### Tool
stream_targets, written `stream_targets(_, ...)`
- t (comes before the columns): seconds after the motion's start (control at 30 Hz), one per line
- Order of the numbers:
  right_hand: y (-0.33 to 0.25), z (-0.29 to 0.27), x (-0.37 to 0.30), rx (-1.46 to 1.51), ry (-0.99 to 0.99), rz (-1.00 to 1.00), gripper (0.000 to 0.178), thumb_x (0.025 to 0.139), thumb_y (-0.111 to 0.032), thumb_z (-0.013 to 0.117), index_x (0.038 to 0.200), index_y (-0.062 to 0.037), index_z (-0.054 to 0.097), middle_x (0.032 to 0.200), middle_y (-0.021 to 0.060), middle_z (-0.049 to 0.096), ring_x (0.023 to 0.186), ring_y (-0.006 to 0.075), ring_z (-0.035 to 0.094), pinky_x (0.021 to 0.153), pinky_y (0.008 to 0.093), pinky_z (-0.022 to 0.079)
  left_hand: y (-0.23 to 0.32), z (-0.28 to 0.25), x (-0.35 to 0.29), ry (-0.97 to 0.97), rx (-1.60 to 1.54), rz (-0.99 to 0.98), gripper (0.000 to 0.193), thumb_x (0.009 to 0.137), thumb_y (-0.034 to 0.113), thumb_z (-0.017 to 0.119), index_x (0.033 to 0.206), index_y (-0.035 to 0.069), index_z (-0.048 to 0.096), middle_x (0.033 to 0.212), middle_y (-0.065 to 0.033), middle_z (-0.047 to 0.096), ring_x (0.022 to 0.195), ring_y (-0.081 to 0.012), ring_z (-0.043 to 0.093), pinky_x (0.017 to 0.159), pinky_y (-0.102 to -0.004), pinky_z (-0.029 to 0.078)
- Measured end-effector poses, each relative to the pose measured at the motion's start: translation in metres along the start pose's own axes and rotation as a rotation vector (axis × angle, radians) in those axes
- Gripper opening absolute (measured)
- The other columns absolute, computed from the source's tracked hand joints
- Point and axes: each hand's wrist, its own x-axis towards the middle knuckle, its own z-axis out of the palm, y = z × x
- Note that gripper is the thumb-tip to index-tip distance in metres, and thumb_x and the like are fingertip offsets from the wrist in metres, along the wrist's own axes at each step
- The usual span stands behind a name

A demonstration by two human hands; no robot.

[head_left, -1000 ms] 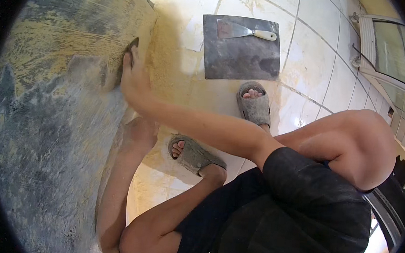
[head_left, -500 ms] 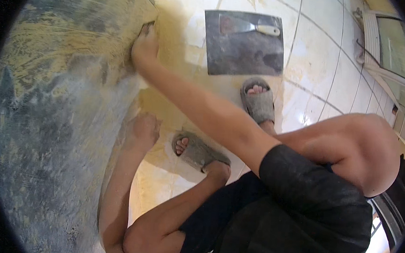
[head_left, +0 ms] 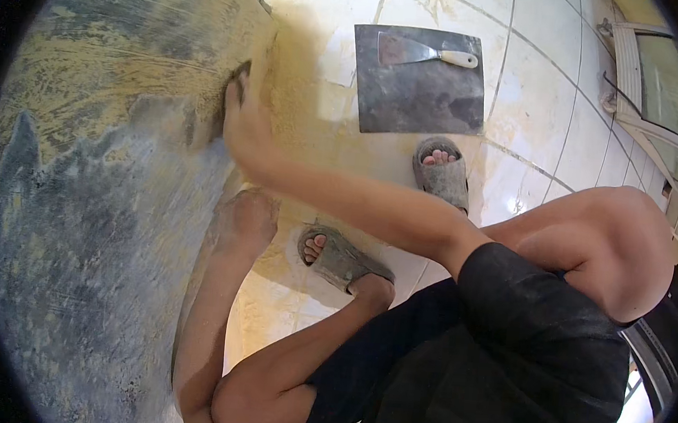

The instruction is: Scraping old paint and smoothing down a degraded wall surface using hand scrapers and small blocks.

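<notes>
Head view: right hand (head_left: 249, 130) clasps a dark flat pad (head_left: 245, 68) beneath it, best held flush with even pressure on the mottled yellow-grey surface (head_left: 104, 203) at its left; left hand (head_left: 249, 219) below, grip unclear.

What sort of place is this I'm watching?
Probably a room under renovation: a patchy, scratched wall, yellow-dusted floor tiles, and a putty knife lying on a dark sheet.

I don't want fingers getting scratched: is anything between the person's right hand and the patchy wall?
Yes: the right hand holds a dark thing, mostly hidden, against the patchy wall. Nothing else visible stands between the hand and the wall.
</notes>
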Motion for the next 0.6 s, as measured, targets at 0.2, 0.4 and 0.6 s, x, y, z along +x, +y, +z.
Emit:
stream_targets(0.2,-0.016,-0.023,0.028,0.371,-0.211,0.481,0.052,0.111,-0.034,0.035,0.15,-0.0004,0.043,0.148,0.0291,0.05,0.137,0.0455,0.048,0.114,0.0484,0.037,0.003,-0.006,0.003,-0.133,0.001,-0.064,0.024,0.097,0.025,0.063,0.103,0.002,0.067,0.097,-0.0205,0.072,0.092,-0.0428,0.068,0.085,-0.0533,0.053)
stream_targets(0.4,-0.007,-0.012,0.006,0.143,-0.174,0.109,0.056,0.111,-0.038,0.03,0.148,0.0022,0.044,0.148,0.0293,0.05,0.137,0.0457,0.047,0.113,0.048,0.038,0.002,-0.001,0.003,-0.055,-0.039,-0.017,0.025,0.096,0.024,0.065,0.103,0.0,0.065,0.095,-0.0218,0.071,0.093,-0.0432,0.068,0.083,-0.0536,0.053)
stream_targets(0.6,-0.02,-0.025,0.034,0.294,-0.126,0.413,0.056,0.111,-0.037,0.037,0.145,0.0062,0.046,0.142,0.0324,0.054,0.134,0.0469,0.05,0.113,0.0481,0.039,0.007,0.003,-0.002,-0.145,-0.024,-0.063,0.025,0.096,0.024,0.066,0.103,0.0,0.065,0.097,-0.0246,0.07,0.095,-0.0436,0.067,0.084,-0.0536,0.052)
